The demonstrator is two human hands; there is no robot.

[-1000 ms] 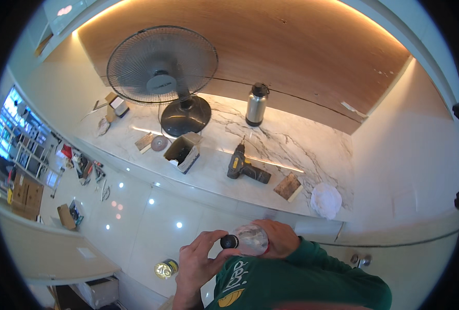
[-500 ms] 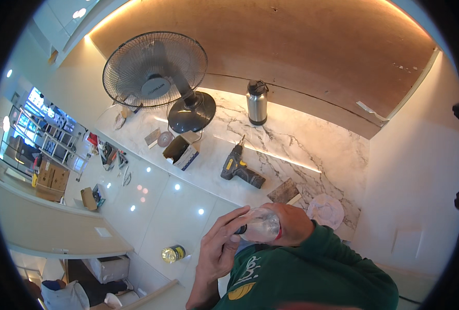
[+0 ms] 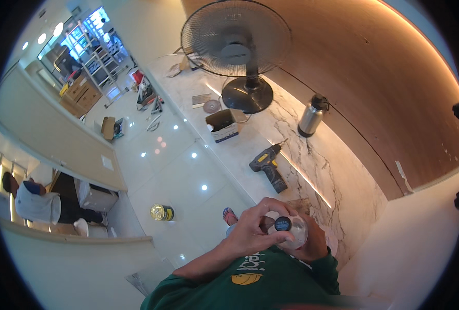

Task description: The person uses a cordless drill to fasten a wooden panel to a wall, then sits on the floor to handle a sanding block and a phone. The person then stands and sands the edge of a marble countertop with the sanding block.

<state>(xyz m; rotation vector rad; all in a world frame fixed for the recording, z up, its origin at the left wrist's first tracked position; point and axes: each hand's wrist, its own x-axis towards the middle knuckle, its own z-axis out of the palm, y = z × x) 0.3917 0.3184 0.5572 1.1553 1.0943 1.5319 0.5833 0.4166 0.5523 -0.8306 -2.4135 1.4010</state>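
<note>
In front of my chest is a clear bottle [image 3: 298, 238] with a black cap [image 3: 282, 223] facing up toward me. My left hand [image 3: 254, 227] is closed round the upper part, its thumb and fingers on either side of the cap. My right hand [image 3: 316, 242] wraps the bottle's body from the other side, its fingers mostly hidden. On the counter beyond lies a black-and-yellow cordless drill [image 3: 268, 166], apart from both hands.
The marble-patterned counter [image 3: 338, 181] carries a black fan [image 3: 247, 95], a steel flask [image 3: 310, 118], an open small box [image 3: 223, 129] and a round disc [image 3: 211, 106]. A yellow-labelled container [image 3: 161, 212] stands on the tiled floor. Another person [image 3: 38, 201] is at the left.
The bottle has turned from lying sideways to cap up. Both hands stay on it. My view has swung, so the counter things sit farther right.
</note>
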